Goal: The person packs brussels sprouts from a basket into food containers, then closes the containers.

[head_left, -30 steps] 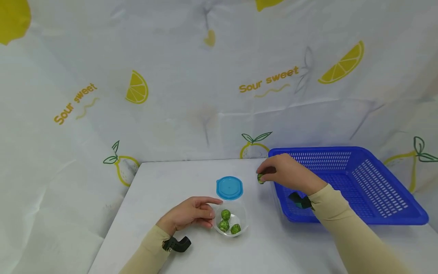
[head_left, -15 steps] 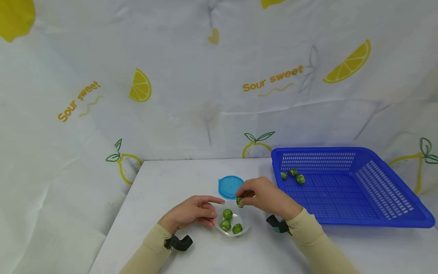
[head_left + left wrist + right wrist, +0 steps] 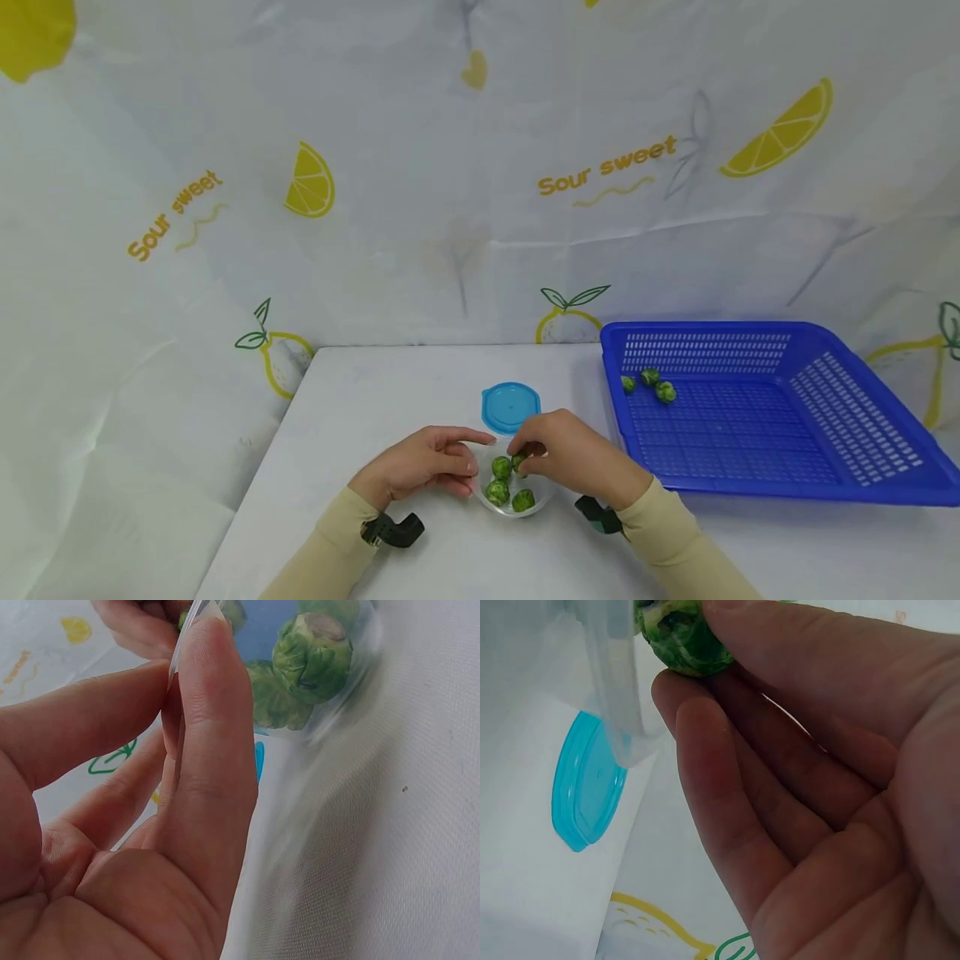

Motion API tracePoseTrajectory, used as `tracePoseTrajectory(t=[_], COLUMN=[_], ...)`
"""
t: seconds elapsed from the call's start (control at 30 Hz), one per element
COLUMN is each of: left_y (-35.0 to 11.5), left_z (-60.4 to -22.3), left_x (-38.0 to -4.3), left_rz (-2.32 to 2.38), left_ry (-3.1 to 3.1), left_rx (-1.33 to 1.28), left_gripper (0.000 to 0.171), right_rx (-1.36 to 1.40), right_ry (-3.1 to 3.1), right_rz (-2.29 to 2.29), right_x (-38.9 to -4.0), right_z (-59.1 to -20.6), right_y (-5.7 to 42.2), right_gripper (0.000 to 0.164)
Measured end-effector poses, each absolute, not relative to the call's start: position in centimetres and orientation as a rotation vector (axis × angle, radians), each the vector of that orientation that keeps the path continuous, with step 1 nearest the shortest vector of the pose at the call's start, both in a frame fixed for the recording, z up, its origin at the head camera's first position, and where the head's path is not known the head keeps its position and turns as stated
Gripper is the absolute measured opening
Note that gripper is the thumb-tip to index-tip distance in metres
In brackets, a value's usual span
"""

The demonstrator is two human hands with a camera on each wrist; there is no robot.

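Note:
A clear round plastic container [image 3: 512, 511] stands on the table with three Brussels sprouts [image 3: 497, 492] lying in it. My left hand [image 3: 423, 465] pinches its rim on the left side, thumb and finger on either side of the wall in the left wrist view. Between the thumb and fingers of my right hand [image 3: 573, 458] is another Brussels sprout [image 3: 686, 637], held at the container's right side, over or just inside the opening. Just behind the container lies a blue lid [image 3: 511, 408], flat on the table.
To the right stands a large blue plastic basket [image 3: 750, 492], with several-slotted walls and three Brussels sprouts [image 3: 665, 392] in its far left corner. A white sheet printed with lemons [image 3: 450, 167] hangs behind the white table [image 3: 375, 383].
My right hand has carried the sprout from the basket's left edge leftward and down to the container. My left hand has stayed at the rim.

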State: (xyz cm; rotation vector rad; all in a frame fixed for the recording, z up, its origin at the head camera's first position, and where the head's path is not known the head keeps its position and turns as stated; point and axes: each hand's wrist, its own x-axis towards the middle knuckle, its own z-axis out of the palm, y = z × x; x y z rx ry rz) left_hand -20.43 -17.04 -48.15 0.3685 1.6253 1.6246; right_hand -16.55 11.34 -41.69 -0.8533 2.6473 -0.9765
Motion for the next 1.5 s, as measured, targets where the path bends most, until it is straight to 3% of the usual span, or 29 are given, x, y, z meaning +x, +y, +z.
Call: tracePoseTrajectory(t=[0.77, 1.5], left_y=[-17.1, -17.2], left_z=[-48.0, -47.8], left_x=[-20.3, -20.4], left_rz=[1.626, 1.605], left_ry=[1.62, 1.645], left_rx=[0.372, 0.369], left_gripper=[0.053, 0.053], right_rx=[-0.911, -0.885], right_ry=[2.676, 2.69], right_rz=[-0.807, -0.895], right_x=[-16.0, -16.2], right_z=[-42.7, -41.4], right_y=[9.5, 11.2], right_gripper=[0.017, 0.02])
